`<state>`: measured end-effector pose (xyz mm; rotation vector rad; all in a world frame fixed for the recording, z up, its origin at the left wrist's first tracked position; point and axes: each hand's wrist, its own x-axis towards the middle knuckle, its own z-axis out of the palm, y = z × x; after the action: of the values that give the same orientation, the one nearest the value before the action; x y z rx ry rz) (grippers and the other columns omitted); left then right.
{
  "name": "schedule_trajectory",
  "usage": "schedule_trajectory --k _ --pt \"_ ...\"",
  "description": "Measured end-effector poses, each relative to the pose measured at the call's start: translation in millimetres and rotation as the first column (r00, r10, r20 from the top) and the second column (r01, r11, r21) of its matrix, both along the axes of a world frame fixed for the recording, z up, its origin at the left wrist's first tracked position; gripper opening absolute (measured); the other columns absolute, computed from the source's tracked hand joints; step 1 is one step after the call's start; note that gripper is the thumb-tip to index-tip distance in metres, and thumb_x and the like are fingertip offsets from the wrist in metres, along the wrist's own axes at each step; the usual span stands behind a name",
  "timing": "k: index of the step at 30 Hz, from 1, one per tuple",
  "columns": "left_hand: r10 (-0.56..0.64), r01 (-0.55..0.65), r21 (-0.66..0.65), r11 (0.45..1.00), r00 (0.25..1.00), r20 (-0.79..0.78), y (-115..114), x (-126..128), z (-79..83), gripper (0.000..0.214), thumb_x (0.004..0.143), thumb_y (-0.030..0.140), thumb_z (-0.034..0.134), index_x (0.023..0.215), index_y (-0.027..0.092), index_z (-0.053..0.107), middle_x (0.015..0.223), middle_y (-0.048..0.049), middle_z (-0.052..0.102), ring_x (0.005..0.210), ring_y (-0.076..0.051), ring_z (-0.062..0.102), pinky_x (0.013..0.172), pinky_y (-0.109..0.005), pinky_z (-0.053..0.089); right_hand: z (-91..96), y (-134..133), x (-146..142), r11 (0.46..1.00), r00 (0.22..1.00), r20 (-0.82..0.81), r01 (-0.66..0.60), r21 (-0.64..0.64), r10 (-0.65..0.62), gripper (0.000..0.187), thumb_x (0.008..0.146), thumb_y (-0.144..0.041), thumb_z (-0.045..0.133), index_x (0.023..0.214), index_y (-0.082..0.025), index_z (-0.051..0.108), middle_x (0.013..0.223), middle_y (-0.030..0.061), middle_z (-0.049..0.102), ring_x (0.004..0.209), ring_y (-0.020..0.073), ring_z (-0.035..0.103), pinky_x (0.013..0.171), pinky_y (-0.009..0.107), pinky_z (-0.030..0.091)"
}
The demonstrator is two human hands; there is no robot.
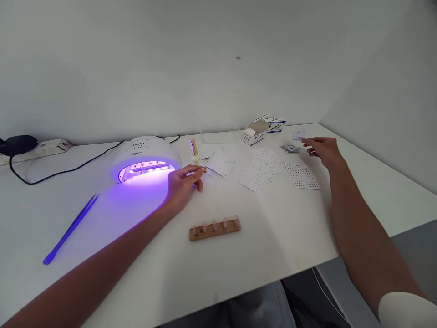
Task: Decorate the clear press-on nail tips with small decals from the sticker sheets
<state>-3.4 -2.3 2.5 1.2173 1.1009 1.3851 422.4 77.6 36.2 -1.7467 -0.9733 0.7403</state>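
My right hand point(322, 149) pinches the edge of a small white wipe packet point(298, 135) with blue print and lifts it above the tabletop. Just below lies a small pile of similar packets point(290, 148). My left hand point(186, 183) is in front of the nail lamp, thumb and fingertips pressed together; whatever is between them is too small to make out. Its fingertips overlap the corner of a dotted sticker sheet point(220, 161). Nearer to me, a wooden stand point(215, 230) holds several clear nail tips point(225, 223) upright.
The white nail lamp point(146, 152) glows purple at left, its cable running to a power strip point(51, 148). Blue tweezers point(70, 230) lie in front. A gold tube point(193, 146) stands behind my left hand. More sticker sheets point(302, 176) and an opened carton point(254, 133) sit toward the right.
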Motion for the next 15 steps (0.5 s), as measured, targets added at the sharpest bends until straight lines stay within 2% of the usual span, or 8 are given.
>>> schedule_trajectory --k 3,7,12,15 --pt "-0.004 0.004 0.005 1.0 1.0 -0.005 0 0 -0.6 0.021 0.068 0.034 0.074 0.078 0.016 0.073 0.056 -0.0012 0.062 0.041 -0.011 0.054 0.051 -0.031 0.044 -7.7 -1 6 0.995 1.0 -0.012 -0.014 -0.098 0.013 0.029 0.09 -0.032 0.055 0.115 -0.017 0.058 0.12 0.0115 0.057 0.099 0.019 0.059 0.086 0.038 0.049" --pt "-0.011 0.011 0.006 1.0 1.0 -0.015 0 0 -0.7 0.021 0.069 0.033 0.074 0.078 0.015 0.073 0.056 -0.0012 0.062 0.041 -0.011 0.054 0.05 -0.03 0.044 -11.5 2 8 0.987 1.0 0.01 -0.021 -0.157 0.023 0.031 0.09 -0.032 0.056 0.116 -0.015 0.057 0.12 0.0124 0.057 0.099 0.0196 0.059 0.086 0.039 0.049" --pt "-0.031 0.031 0.01 0.999 0.999 -0.017 -1 -1 0.2 0.021 0.069 0.034 0.074 0.078 0.015 0.073 0.074 -0.0051 0.068 0.041 -0.009 0.054 0.049 -0.03 0.044 -18.6 6 12 0.99 0.994 0.095 -0.047 -0.136 0.06 0.03 0.09 -0.032 0.056 0.116 -0.017 0.057 0.12 0.0117 0.057 0.099 0.0194 0.059 0.086 0.039 0.049" --pt "-0.04 0.041 0.013 0.999 0.999 -0.022 -1 -1 0.1 0.021 0.07 0.034 0.073 0.077 0.014 0.073 0.072 -0.0048 0.068 0.041 -0.01 0.054 0.05 -0.03 0.044 -22.4 7 14 0.995 0.977 0.199 -0.066 -0.08 0.081 0.028 0.09 -0.032 0.055 0.114 -0.018 0.058 0.12 0.0118 0.057 0.099 0.0185 0.059 0.087 0.037 0.049"
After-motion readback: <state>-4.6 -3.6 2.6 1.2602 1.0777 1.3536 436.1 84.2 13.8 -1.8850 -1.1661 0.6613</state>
